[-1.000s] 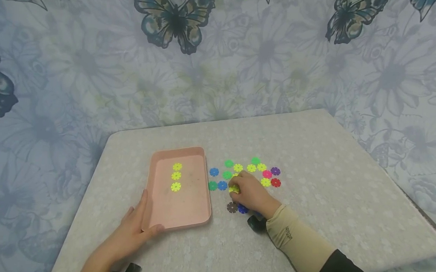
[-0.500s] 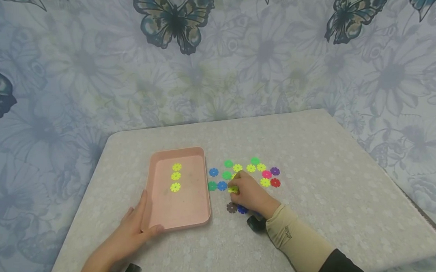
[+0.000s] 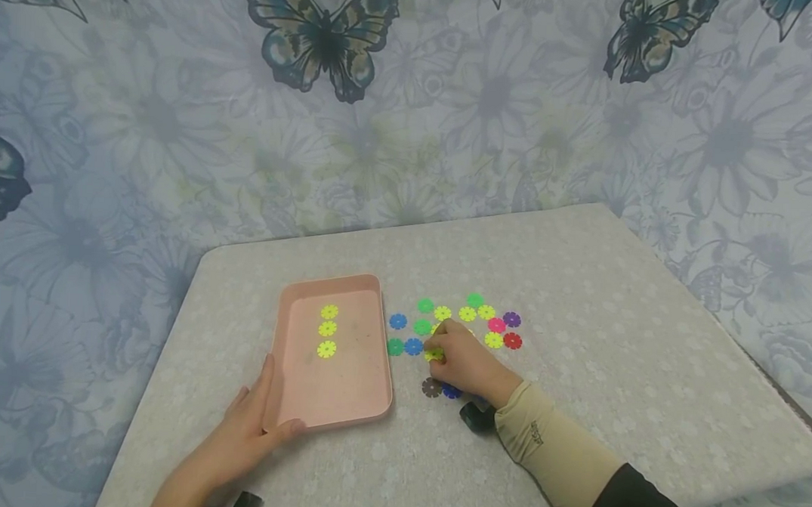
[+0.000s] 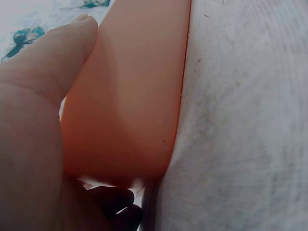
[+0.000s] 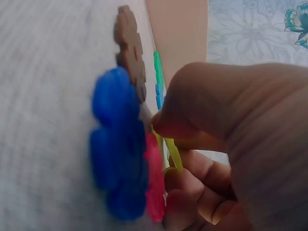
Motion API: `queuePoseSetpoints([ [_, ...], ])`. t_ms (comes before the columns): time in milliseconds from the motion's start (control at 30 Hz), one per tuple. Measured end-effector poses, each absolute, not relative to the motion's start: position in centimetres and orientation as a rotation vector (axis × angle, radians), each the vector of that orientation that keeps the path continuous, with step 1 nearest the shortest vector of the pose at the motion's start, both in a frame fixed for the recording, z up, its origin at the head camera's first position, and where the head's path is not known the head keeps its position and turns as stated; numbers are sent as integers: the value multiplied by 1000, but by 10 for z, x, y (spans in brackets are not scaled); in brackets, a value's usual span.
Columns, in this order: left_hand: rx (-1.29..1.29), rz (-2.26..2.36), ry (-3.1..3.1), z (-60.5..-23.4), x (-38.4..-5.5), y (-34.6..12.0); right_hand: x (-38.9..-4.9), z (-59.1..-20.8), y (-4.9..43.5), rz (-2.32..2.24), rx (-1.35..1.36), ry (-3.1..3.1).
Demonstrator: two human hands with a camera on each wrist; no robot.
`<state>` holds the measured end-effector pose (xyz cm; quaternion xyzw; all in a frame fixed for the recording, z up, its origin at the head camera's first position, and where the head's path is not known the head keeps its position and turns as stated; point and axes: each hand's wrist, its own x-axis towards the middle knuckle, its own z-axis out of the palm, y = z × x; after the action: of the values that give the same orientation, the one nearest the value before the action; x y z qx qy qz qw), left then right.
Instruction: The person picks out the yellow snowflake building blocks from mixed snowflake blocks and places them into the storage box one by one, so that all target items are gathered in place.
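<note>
My left hand (image 3: 245, 420) holds the near left corner of a pink rectangular tray (image 3: 345, 394), its thumb at the near edge and fingers along the left side. Inside the tray, three yellow notched plastic discs (image 3: 327, 329) lie in a column. Right of the tray, my right hand (image 3: 472, 362) pinches a yellow notched disc (image 5: 173, 155) between thumb and fingers, low over the table. In the right wrist view, a blue disc (image 5: 120, 144), a pink disc (image 5: 154, 178) and a brown disc (image 5: 130, 50) lie close to this hand. The hand partly hides other discs.
Several notched discs surround the right hand, among them a green disc (image 3: 426, 306), a light blue disc (image 3: 398, 321), a purple disc (image 3: 511, 318) and a red disc (image 3: 512, 340). The cloth-covered table (image 3: 614, 308) meets a butterfly-patterned wall (image 3: 492, 159) behind.
</note>
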<state>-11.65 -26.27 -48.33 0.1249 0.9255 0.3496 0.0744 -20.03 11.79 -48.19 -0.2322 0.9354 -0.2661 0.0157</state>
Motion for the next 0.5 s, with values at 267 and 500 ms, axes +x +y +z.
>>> queuePoseSetpoints([
  [267,364,1044,2780,-483,-116,-263,-200,-480,117,-841,-692,2885],
  [500,371,1034,2794,-483,-116,-263,-200,-479,116,-823,-643,2879],
])
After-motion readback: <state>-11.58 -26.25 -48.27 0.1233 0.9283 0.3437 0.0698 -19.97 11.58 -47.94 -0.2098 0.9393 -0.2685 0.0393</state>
